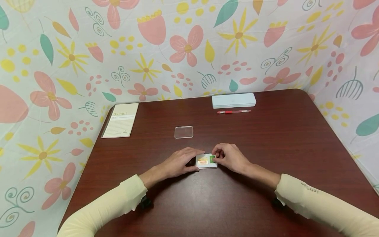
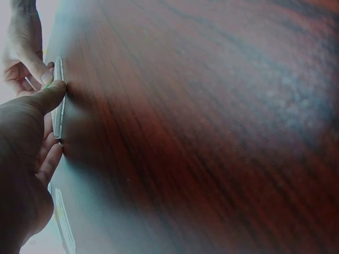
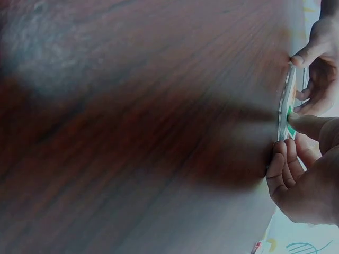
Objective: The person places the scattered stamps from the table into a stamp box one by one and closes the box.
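Observation:
A small flat clear case (image 1: pixel 206 167) with a white inside lies on the table in front of me. In its left part is a small yellow and orange stamp-like piece (image 1: pixel 202 161); in its right part is a small green piece (image 1: pixel 212 159). My left hand (image 1: pixel 180 161) holds the case's left end, thumb at the near edge and fingers at the far edge. At the right end, my right hand (image 1: pixel 232 158) pinches the green piece, its thumb (image 3: pixel 307 123) over it and the other fingers curled beside the case.
A clear plastic lid (image 1: pixel 184 132) with a dividing line lies beyond the case. Further back are a notebook (image 1: pixel 120 120) at left, and a pale blue pencil box (image 1: pixel 234 100) with a red pen (image 1: pixel 234 112) before it. A flowered cloth (image 1: pixel 189 49) hangs behind the table (image 1: pixel 266 131).

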The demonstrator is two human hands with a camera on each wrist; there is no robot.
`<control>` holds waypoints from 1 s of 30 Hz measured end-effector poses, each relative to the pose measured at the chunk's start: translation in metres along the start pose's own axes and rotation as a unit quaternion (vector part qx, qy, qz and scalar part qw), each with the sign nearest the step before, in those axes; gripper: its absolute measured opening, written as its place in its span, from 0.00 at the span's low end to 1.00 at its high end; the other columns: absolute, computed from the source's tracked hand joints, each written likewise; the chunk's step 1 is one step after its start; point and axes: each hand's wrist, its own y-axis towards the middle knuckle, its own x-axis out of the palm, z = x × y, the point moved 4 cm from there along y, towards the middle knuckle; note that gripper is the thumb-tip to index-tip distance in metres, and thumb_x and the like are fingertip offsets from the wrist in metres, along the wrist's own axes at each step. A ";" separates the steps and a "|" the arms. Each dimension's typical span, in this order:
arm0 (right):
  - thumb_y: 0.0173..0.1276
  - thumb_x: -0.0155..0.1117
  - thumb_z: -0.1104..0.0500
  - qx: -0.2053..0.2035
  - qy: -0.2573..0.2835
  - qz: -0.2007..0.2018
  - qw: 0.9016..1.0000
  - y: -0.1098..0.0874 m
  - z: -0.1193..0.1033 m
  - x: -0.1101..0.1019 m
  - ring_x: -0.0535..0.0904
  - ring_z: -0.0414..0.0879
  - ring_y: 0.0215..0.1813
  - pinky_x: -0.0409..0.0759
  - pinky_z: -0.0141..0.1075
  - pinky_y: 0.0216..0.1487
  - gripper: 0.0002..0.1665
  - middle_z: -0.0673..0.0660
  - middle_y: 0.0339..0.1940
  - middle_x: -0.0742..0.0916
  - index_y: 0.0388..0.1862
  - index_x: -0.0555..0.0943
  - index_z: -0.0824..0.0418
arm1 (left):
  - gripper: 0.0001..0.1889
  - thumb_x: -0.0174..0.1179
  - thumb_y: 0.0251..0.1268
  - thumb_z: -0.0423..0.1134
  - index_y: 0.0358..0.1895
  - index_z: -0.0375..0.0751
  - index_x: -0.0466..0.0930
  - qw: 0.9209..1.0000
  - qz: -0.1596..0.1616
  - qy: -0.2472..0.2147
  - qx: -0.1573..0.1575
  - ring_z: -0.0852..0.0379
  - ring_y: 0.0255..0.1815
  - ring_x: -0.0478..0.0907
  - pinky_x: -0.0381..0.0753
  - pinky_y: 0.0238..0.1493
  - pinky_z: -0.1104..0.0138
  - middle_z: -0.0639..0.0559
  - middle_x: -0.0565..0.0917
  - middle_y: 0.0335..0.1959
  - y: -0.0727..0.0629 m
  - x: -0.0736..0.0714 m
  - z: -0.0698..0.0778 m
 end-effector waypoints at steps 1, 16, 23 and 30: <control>0.62 0.82 0.66 0.001 -0.003 0.001 1.000 0.000 0.000 0.000 0.77 0.38 0.31 0.77 0.33 0.35 0.09 0.48 0.28 0.83 0.35 0.87 0.59 | 0.35 0.72 0.72 0.51 0.78 0.45 0.72 1.000 0.000 0.000 0.000 0.55 0.71 0.75 0.78 0.66 0.55 0.54 0.79 0.71 0.000 0.000 0.000; 0.59 0.84 0.64 -0.009 -0.017 0.001 1.000 0.000 0.000 0.000 0.77 0.38 0.31 0.77 0.32 0.35 0.10 0.50 0.30 0.84 0.35 0.88 0.59 | 0.35 0.72 0.72 0.50 0.78 0.44 0.72 1.000 0.002 -0.002 0.001 0.55 0.71 0.74 0.77 0.67 0.54 0.53 0.79 0.71 0.000 -0.001 0.002; 0.59 0.84 0.65 -0.008 -0.011 -0.003 1.000 0.000 -0.001 0.000 0.77 0.38 0.31 0.77 0.32 0.35 0.10 0.51 0.30 0.84 0.35 0.88 0.59 | 0.35 0.72 0.72 0.50 0.78 0.45 0.72 1.000 0.001 0.000 -0.001 0.56 0.72 0.74 0.77 0.68 0.55 0.54 0.79 0.72 0.000 0.000 0.001; 0.60 0.83 0.65 -0.010 -0.007 -0.006 1.000 0.000 0.000 0.000 0.77 0.39 0.31 0.77 0.32 0.36 0.09 0.51 0.30 0.84 0.35 0.88 0.60 | 0.35 0.71 0.72 0.50 0.78 0.45 0.72 1.000 0.000 0.000 0.000 0.55 0.72 0.74 0.77 0.67 0.54 0.54 0.79 0.72 0.000 -0.001 0.001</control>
